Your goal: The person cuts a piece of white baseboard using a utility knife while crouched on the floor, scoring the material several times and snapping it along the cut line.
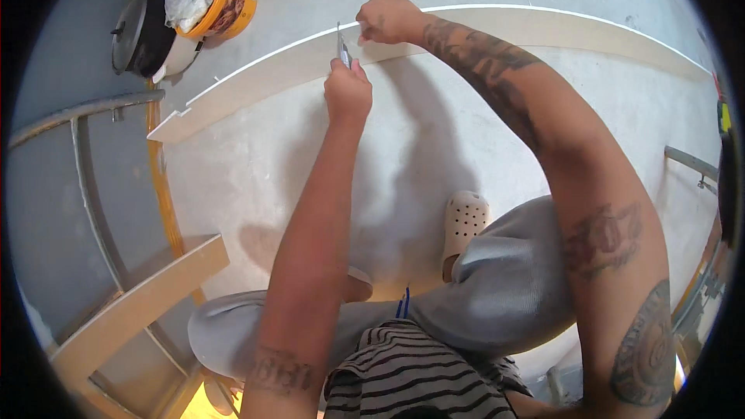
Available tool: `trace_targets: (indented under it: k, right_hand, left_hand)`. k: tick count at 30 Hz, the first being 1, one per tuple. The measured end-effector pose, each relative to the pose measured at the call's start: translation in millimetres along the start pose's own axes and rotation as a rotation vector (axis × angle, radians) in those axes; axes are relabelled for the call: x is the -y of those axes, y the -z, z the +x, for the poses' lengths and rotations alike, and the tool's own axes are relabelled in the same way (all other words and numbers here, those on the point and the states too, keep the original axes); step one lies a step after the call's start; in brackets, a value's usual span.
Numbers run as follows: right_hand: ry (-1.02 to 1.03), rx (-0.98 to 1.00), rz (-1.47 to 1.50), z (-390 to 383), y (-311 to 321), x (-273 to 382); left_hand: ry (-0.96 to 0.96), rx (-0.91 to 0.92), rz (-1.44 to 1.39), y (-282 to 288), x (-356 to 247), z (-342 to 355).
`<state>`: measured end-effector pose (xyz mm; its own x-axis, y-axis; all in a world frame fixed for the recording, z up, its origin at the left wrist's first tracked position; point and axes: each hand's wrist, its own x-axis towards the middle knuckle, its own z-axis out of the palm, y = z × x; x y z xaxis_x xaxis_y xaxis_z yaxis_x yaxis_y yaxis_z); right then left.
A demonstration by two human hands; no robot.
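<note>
A long, narrow pale board (272, 74) with a white far edge stretches across the floor in front of me, and its left end has a small notch. My left hand (348, 95) is closed around a slim grey utility knife (344, 53), its narrow metal tip pointing away from me over the board. Just to the right, my right hand (390, 19) is at the board's far edge with its fingers curled and pressed together. Whatever those fingers pinch is hidden.
At the far left are a yellow bucket (233, 8) with a plastic bag (189, 1) and a dark lidded pot (136, 35). A metal frame (81, 155) and wooden plank (147, 291) lie to the left. A beige clog (466, 221) is below my arms; a metal bar (691, 161) is at right.
</note>
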<state>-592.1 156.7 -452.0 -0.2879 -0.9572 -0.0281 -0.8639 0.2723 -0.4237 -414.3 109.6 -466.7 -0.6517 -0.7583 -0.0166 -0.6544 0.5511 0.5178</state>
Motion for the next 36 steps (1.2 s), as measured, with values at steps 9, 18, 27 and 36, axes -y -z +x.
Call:
trace_targets:
  k: [9,18,27,36]
  right_hand:
    - [-0.046,0.071,-0.014,-2.6,3.3,-2.1]
    - [-0.053,0.08,-0.008,-10.6,0.1,-13.9]
    - [-0.112,0.127,-0.068,-11.1,5.1,-4.5]
    - [-0.05,0.049,-0.068,-28.5,-4.7,-14.5]
  left_hand:
    - [-0.047,-0.011,0.057,-7.7,3.2,-1.1]
    - [-0.04,0.011,0.024,-24.9,-0.4,-8.2]
    - [0.035,0.026,-0.038,-34.6,6.2,-10.2]
    - [-0.029,-0.016,-0.125,-1.7,-14.7,-19.3]
